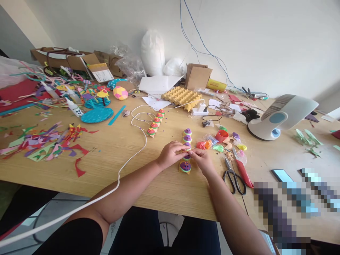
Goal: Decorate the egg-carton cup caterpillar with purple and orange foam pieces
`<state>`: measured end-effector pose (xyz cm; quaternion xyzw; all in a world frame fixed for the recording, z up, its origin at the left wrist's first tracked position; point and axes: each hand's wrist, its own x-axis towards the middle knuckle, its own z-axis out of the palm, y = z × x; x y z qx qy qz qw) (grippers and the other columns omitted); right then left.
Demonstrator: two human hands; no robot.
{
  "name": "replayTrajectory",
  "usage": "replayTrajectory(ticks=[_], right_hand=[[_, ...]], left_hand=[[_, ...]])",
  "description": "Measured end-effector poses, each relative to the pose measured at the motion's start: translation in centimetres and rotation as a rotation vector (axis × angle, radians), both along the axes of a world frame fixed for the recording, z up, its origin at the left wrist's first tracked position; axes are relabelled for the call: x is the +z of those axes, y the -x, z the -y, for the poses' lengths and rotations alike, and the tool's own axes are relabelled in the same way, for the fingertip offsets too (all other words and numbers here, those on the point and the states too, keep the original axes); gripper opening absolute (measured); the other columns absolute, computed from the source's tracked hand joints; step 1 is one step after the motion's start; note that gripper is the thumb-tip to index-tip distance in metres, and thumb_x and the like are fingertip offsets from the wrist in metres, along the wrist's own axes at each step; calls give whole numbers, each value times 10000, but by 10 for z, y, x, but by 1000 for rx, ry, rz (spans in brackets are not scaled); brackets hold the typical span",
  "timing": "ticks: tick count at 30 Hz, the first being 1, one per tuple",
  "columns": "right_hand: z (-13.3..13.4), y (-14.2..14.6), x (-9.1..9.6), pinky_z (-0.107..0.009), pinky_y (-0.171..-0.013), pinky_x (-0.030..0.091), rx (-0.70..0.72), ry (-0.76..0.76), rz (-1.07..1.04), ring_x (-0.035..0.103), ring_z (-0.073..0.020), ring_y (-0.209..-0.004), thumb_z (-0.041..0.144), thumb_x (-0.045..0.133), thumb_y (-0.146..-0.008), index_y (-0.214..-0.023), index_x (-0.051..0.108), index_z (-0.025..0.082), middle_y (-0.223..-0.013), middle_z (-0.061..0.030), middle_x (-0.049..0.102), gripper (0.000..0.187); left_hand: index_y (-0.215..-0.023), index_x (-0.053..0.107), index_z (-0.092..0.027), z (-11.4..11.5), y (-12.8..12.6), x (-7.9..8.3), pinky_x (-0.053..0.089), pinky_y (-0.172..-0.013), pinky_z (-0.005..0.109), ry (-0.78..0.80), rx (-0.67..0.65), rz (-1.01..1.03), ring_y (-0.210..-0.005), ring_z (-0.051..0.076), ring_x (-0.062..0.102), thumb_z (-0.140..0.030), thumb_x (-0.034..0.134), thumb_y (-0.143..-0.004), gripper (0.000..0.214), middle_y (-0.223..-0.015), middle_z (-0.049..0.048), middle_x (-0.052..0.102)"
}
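My left hand (170, 153) and my right hand (202, 159) meet over a row of small round purple-topped paper pieces (187, 139) on the wooden table (114, 152). Both hands are closed in a pinch on one piece of that row, which their fingers mostly hide. The nearest piece (185, 166), purple with a red centre on a yellow-green base, lies just below the fingers. A second row of green and red round pieces (155, 124) lies further back to the left.
Black scissors (233, 177) and a red-handled cutter (243, 170) lie right of my hands. A white fan (281, 117), a phone (282, 175), a yellow egg tray (182, 96), a white cable (132, 152), coloured paper scraps (45, 145) and cardboard boxes (198, 76) crowd the table.
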<state>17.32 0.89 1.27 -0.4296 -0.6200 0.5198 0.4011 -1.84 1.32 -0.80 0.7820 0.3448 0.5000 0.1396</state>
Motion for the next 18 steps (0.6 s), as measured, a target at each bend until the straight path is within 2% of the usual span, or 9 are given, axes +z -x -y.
replayTrajectory(ticks=[5,10,18], right_hand=[[0,-1,2,-307,-705,476,9,-6,33,620,-184,-723,581,721,-772,-780,780,177,-769,-57,737,409],[0,-1,1,-295,-723,473,8,49,-14,622,-173,-731,541,763,-749,-813,789,185,-781,-46,739,363],[-2,-1,-1,-302,-742,478,-20,70,-67,618,-167,-726,510,786,-737,-802,797,196,-770,-35,733,320]], left_hand=[[-994,763,-228,0,0,0,515,-779,300,-56,-11,-37,-820,150,656,-270,675,-905,133,-854,32,739],[-971,769,-228,0,1,1,508,-766,288,-88,16,-46,-793,141,647,-251,672,-906,120,-832,26,734],[-1057,750,-223,1,-1,3,532,-817,319,-37,15,1,-871,165,675,-273,705,-882,187,-925,53,753]])
